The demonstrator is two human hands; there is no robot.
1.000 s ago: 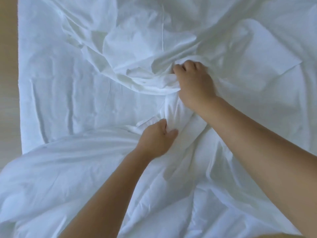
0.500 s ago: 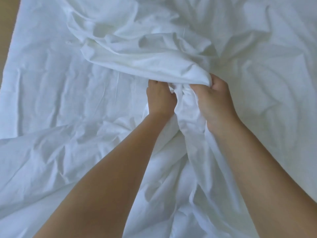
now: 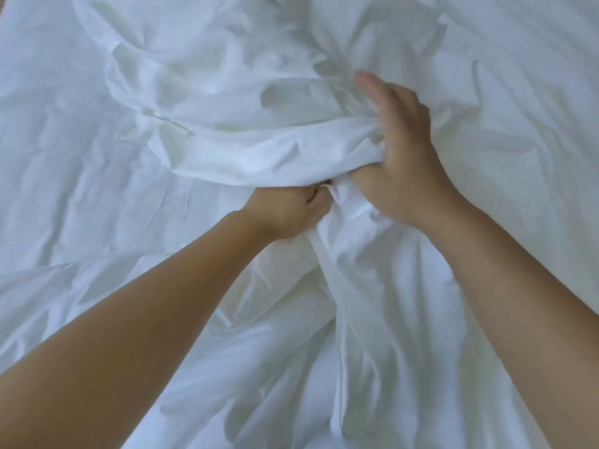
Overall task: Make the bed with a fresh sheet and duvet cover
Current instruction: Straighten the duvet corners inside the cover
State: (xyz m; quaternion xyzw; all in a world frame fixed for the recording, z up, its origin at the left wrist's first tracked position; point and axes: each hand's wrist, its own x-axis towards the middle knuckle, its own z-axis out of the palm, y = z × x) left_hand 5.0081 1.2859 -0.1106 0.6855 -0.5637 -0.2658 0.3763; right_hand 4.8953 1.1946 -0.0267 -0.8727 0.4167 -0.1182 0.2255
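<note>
Our left hand (image 3: 287, 212) clenches the bunched white sheet (image 3: 246, 157); our blurred right hand (image 3: 400, 157) seemingly thumb-pinches its fold

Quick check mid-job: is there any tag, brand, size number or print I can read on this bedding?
None: no word, label, number or sign shows anywhere in this view, neither on the bunched white fabric, nor on the flat sheet under it, nor around the left hand or the right hand.
</note>
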